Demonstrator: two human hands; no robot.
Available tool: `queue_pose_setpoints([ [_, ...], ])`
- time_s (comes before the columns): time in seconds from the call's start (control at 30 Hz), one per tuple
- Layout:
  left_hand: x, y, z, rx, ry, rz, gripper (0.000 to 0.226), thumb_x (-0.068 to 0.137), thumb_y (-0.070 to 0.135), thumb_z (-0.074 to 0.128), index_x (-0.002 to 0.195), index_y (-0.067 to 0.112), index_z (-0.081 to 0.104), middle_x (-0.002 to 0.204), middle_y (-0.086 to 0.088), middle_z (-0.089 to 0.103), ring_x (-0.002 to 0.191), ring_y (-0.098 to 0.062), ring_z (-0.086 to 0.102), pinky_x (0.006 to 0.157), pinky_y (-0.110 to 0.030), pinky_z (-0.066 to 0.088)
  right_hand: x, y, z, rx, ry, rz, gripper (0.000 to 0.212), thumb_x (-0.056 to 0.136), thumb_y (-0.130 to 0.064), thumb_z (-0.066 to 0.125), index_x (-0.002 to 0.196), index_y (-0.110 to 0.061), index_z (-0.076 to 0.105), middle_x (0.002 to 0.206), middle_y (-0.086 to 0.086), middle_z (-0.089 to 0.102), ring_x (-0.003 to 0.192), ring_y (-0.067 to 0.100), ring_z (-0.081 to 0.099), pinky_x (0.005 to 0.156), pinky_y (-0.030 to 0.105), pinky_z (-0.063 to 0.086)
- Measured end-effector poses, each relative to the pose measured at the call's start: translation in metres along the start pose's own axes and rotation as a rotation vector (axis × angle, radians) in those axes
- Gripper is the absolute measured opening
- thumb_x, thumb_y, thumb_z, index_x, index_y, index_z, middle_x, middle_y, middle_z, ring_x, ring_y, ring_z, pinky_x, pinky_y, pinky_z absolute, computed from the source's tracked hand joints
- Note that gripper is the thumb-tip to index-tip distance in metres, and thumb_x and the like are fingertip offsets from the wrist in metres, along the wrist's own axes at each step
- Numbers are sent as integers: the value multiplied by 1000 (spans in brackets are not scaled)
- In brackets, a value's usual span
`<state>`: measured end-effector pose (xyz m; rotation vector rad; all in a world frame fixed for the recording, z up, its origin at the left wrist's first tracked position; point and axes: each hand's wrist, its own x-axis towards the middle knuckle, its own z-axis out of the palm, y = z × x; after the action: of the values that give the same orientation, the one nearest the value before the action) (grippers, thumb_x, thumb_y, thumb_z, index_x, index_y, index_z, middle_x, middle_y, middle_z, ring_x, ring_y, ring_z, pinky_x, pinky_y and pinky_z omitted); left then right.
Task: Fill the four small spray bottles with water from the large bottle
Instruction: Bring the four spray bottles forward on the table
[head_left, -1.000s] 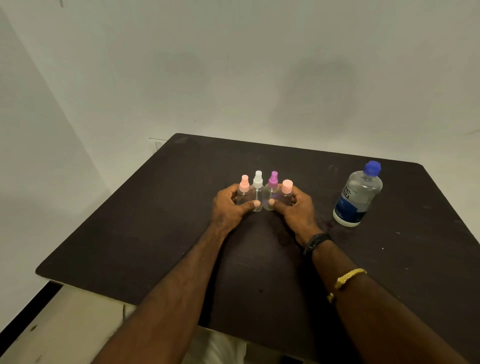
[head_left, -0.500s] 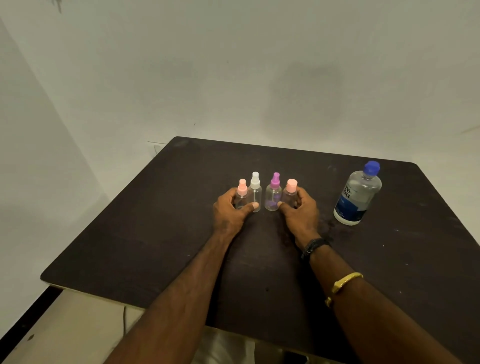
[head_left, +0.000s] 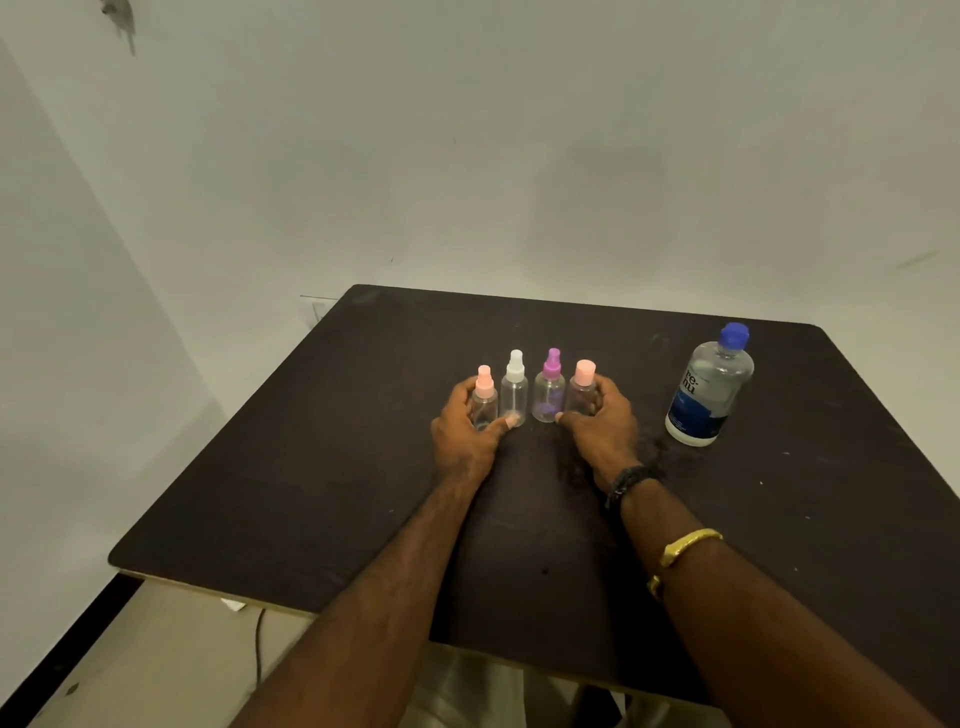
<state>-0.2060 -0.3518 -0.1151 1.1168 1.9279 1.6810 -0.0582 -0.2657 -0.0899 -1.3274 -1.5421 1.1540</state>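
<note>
Sitting on the dark desk (head_left: 311, 493), far right corner, is the large clear blue-capped plastic bottle (head_left: 709, 387). Mid-desk, the left hand (head_left: 465, 436) grips the left pink-capped clear spray bottle (head_left: 484, 397), the right hand (head_left: 602, 421) the right pink-capped bottle (head_left: 582, 389), probably squaring the row round the white-capped bottle (head_left: 515, 389) and purple-capped bottle (head_left: 549, 389).

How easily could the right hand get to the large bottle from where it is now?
Probably yes, easily. The right hand grips the rightmost pink-capped spray bottle, and the large bottle stands to its right with only bare table between; it must let go first.
</note>
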Motion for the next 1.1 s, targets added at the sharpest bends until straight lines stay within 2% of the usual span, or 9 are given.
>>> queue_pose_setpoints([
  [0.2, 1, 1, -1, 8, -13, -17, 83, 71, 23, 92, 142, 19, 50, 127, 2, 65, 111, -12, 62, 76, -2, 47, -8, 0, -4, 65, -8, 30, 79, 77, -3, 83, 146, -16, 47, 143, 7, 59, 132, 24, 56, 111, 47, 48],
  [0.33, 2, 5, -1, -4, 35, 1, 92, 72, 26, 91, 149, 17, 41, 141, -1, 58, 125, -12, 56, 103, -24, 46, -15, -1, -9, 76, 36, 13, 84, 78, -7, 84, 150, -14, 42, 148, 9, 55, 134, 23, 54, 111, 41, 48],
  [0.43, 3, 18, 3, -29, 171, 68, 82, 78, 28, 86, 148, 16, 45, 146, -4, 55, 135, -15, 51, 110, -34, 45, -18, -6, -15, 74, 127, -44, 72, 80, -11, 84, 144, -15, 50, 140, 8, 60, 126, 18, 58, 106, 34, 51],
  [0.53, 8, 46, 11, -12, 301, 213, 63, 82, 28, 80, 138, 11, 55, 139, -5, 60, 130, -20, 54, 106, -33, 46, -20, -15, -21, 78, 193, -126, 54, 84, -21, 82, 133, -16, 59, 128, 3, 66, 115, 14, 63, 96, 28, 54],
  [0.6, 14, 66, 18, -17, 308, 325, 49, 82, 28, 75, 127, 13, 63, 131, -3, 65, 125, -19, 58, 105, -46, 50, -19, -24, -26, 82, 262, -198, 43, 86, -25, 81, 124, -16, 65, 116, 1, 70, 105, 13, 66, 90, 26, 56],
  [0.73, 16, 100, 37, -20, 210, 512, 30, 85, 19, 74, 114, 15, 70, 123, 12, 64, 124, -10, 57, 112, -54, 41, -18, -44, -44, 123, 401, -310, 21, 91, -14, 75, 110, -9, 71, 91, -1, 68, 79, 2, 63, 69, 9, 53],
  [0.87, 8, 130, 64, -86, 70, 563, 28, 86, 13, 74, 114, 11, 71, 120, 5, 68, 117, -6, 61, 104, -28, 49, -12, -54, -69, 130, 526, -354, 10, 91, -15, 74, 99, -10, 73, 81, -5, 66, 66, -10, 57, 61, 5, 46],
  [0.97, 4, 143, 85, -86, -60, 519, 33, 86, 13, 76, 118, 10, 71, 118, 0, 72, 110, -1, 62, 97, -11, 46, -4, -55, -88, 96, 614, -361, 13, 88, -21, 75, 100, -17, 74, 97, 0, 67, 73, -4, 58, 64, 6, 45],
  [1.1, 1, 150, 114, -93, -260, 372, 48, 88, 10, 71, 136, 9, 61, 132, -5, 67, 123, -13, 62, 107, -30, 50, 5, -55, -107, 59, 652, -348, 25, 87, -19, 78, 112, -19, 72, 114, 1, 60, 97, 10, 60, 83, 18, 52],
])
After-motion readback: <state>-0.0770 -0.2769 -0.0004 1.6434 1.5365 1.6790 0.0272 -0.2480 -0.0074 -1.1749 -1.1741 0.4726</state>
